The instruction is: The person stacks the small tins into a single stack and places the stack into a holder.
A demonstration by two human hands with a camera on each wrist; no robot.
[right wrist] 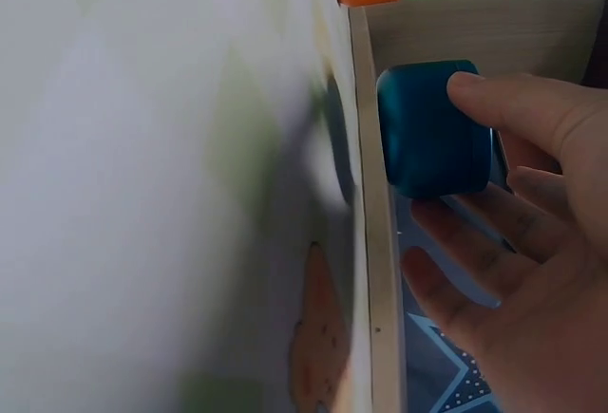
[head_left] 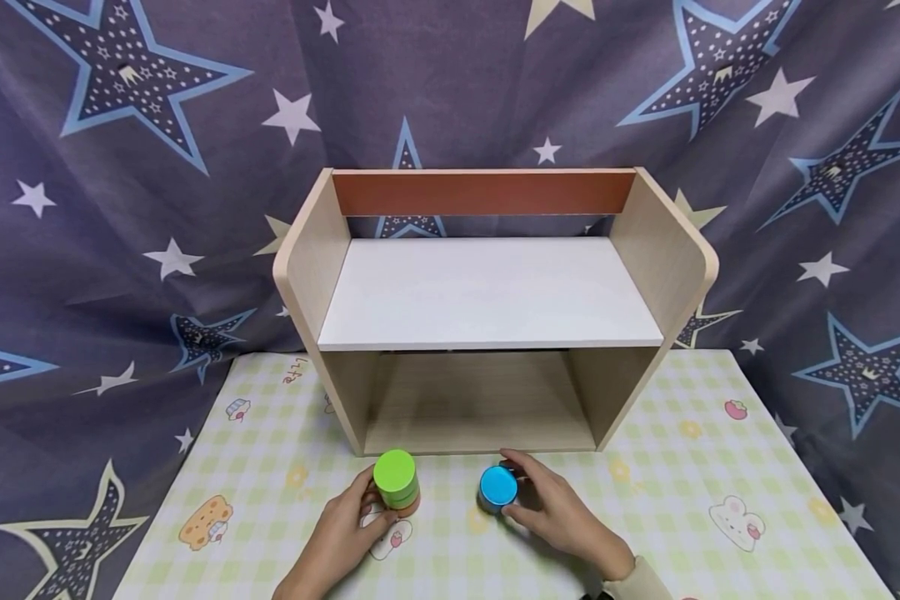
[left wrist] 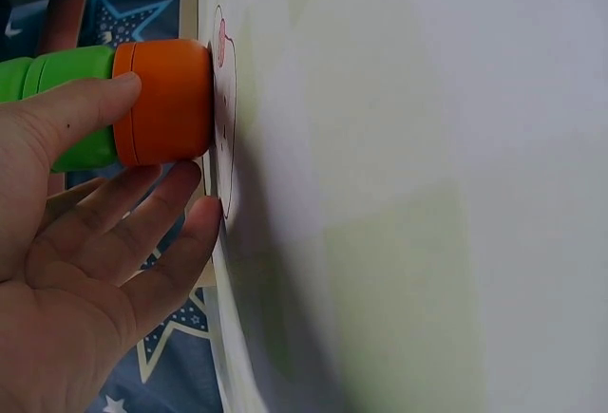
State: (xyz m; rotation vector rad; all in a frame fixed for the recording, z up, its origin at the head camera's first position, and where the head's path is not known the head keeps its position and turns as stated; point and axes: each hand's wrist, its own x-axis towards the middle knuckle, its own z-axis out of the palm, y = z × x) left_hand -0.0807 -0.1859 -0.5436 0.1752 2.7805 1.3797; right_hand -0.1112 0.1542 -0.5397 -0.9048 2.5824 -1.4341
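On the checkered cloth at the front left stands a small stack: a green round lidded container (head_left: 395, 473) on top of an orange container (left wrist: 166, 102). My left hand (head_left: 348, 521) holds this stack from its left side, its thumb across the seam between green and orange in the left wrist view. A blue round lidded container (head_left: 498, 487) sits between the thumb and fingers of my right hand (head_left: 558, 508). In the right wrist view that hand pinches the blue container (right wrist: 432, 130), and a gap shows between its base and the cloth, where its shadow falls.
Behind both hands stands a wooden shelf unit (head_left: 686, 258) with a white upper board (head_left: 487, 292) and an open lower compartment (head_left: 480, 408). The patterned cloth (head_left: 720, 467) covers the table. A dark star-print curtain (head_left: 450, 83) hangs behind and at both sides.
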